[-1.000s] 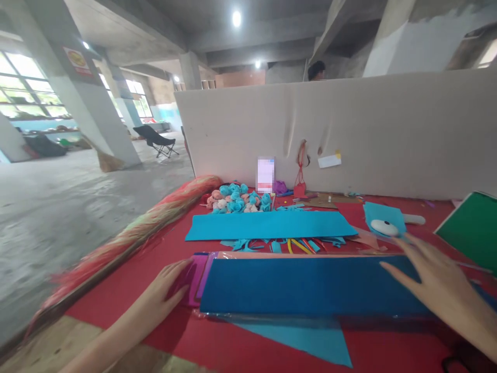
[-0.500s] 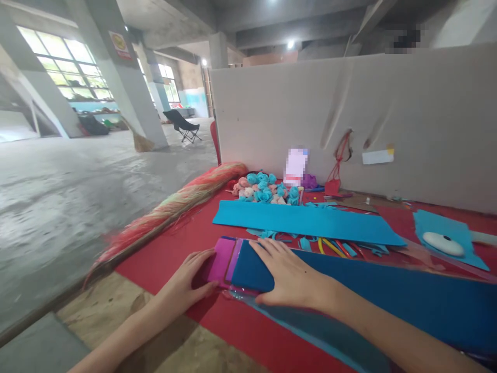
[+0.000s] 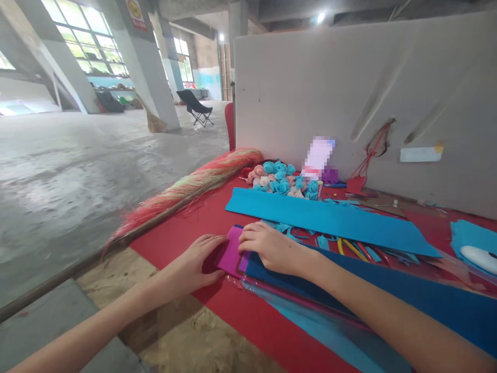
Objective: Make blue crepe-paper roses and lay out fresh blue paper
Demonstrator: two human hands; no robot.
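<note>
My left hand (image 3: 207, 259) is closed around the left end of a flat magenta folded sheet (image 3: 229, 255), thumb on the near side and fingers on the far side. My right hand (image 3: 274, 249) rests on top of the stack with its fingers curled down by a small brown-edged piece. What its fingertips pinch is hidden. A long dark blue sheet (image 3: 361, 282) runs from under that hand to the right. Clear plastic wrapping (image 3: 264, 290) shows along the stack's near edge. Beyond lies a long bright blue folded strip (image 3: 330, 216).
Blue and pink paper flowers (image 3: 277, 178) are heaped at the back, near a blurred phone-like screen (image 3: 319, 158). Scraps and yellow and red strips (image 3: 351, 248) lie behind the stack. A fringed red-and-green bundle (image 3: 194, 184) lines the left edge. A white oval object (image 3: 479, 258) sits far right.
My right hand has gone from spread flat on the dark blue sheet to curled fingers near its left end. My left hand stays at the magenta end. The camera view has shifted.
</note>
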